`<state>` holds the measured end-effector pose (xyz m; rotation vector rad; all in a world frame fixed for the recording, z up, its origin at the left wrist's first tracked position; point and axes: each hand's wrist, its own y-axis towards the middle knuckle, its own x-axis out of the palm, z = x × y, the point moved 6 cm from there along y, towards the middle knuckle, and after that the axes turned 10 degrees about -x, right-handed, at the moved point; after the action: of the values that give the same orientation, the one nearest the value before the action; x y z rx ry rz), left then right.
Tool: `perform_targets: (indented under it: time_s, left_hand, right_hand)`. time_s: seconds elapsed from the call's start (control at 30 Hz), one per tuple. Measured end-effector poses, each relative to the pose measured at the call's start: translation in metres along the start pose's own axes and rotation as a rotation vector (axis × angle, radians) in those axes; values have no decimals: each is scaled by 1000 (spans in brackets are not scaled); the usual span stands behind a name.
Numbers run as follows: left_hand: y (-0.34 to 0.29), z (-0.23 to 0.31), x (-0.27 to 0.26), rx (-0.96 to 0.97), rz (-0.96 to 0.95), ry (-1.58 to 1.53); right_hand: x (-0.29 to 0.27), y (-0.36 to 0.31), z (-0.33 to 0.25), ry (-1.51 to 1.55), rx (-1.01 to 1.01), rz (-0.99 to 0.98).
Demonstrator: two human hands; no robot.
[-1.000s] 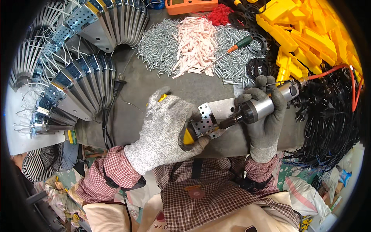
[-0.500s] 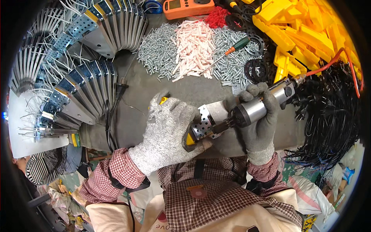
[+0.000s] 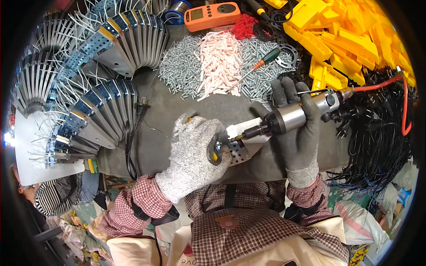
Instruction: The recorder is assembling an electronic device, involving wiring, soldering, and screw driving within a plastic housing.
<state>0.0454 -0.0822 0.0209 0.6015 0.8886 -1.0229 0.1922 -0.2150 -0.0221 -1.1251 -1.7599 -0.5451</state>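
My left hand (image 3: 191, 155), in a speckled grey glove, is closed around a yellow plastic piece (image 3: 215, 156), mostly hidden by the fingers. Against it lies a bent metal plate with punched holes (image 3: 240, 156). In my right hand (image 3: 301, 142), also gloved, is a silver and black air screwdriver (image 3: 290, 119), lying across the palm with some fingers loosely raised. Its tip points left and meets the work beside my left thumb and fingers; the exact contact point is hidden.
Piles of screws (image 3: 184, 62) and pale pink sleeves (image 3: 219, 62) lie ahead, with a hand screwdriver (image 3: 266, 60) on them. An orange meter (image 3: 213, 17) stands behind. Yellow housings (image 3: 350, 40) and black cords (image 3: 372, 133) fill the right; metal plate assemblies (image 3: 102, 106) the left. A red hose (image 3: 377, 84) trails from the tool.
The screwdriver's tip has shifted left and up along the work. The metal plate has turned in my left hand, and the fingers of my right hand have loosened and lifted somewhat.
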Motion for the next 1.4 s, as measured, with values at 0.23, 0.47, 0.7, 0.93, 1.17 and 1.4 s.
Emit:
perform_targets:
  time_s: [0.23,0.47,0.7,0.93,1.17,1.4]
  left_hand:
    - [2,-1,-4,16,37,3]
    - [-1,-7,-3,49,59,-31]
    - [1,-8,-6,52,76,-52]
    - [2,-10,-4,81,14,-93]
    - [-1,-7,-13,127,39,-169]
    - [-9,-8,-10,182,-68,2]
  right_hand:
    - [6,2,9,-73,22,-23]
    - [22,7,7,-10,42,-276]
    - [18,8,3,-37,87,-123]
    - [18,4,4,-21,145,-39]
    - [24,-2,20,-7,113,-179]
    - [29,-14,8,-122,-27,-144]
